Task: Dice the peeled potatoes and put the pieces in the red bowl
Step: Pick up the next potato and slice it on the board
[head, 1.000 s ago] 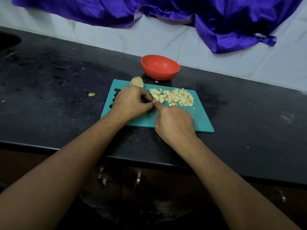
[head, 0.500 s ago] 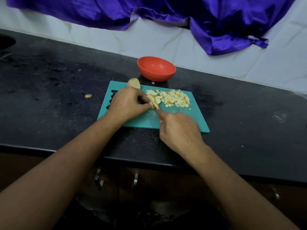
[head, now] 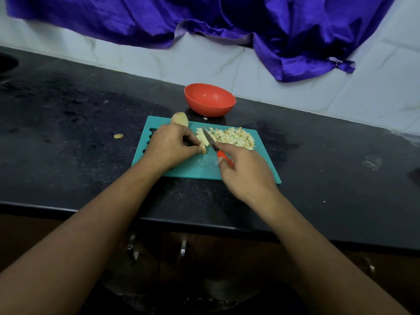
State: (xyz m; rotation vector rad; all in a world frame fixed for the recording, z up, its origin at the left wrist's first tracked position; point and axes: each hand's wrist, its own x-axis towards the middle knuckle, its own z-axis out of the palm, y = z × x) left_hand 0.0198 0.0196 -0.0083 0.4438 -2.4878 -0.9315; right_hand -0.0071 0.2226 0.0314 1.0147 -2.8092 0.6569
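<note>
- Two sets of fingers met near the middle of the teal cutting board. The left hand's fingers were curled, pinching a partly cut potato piece against the board.
- The right hand's fingers were wrapped round the red handle of a knife, with the forefinger stretched along the top toward the blade.
- The knife's blade pointed away from the person, lying just right of the held piece and between it and the pile of diced pieces.
- The left hand lay knuckles up over the board's left half. The right hand hovered over the near right part of the board.
- A heap of diced potato sat on the far right part of the board, just beside the blade.
- One whole peeled potato rested at the board's far edge, partly hidden behind the left hand.
- The red bowl stood on the bench just behind the board, close to the whole potato and the diced heap.
- A small stray potato bit lay on the dark bench, left of the board.
- Behind the bench rose a white tiled wall, with a purple cloth draped along its top.
- Below the bench's front edge, two metal cabinet handles showed between the forearms.
</note>
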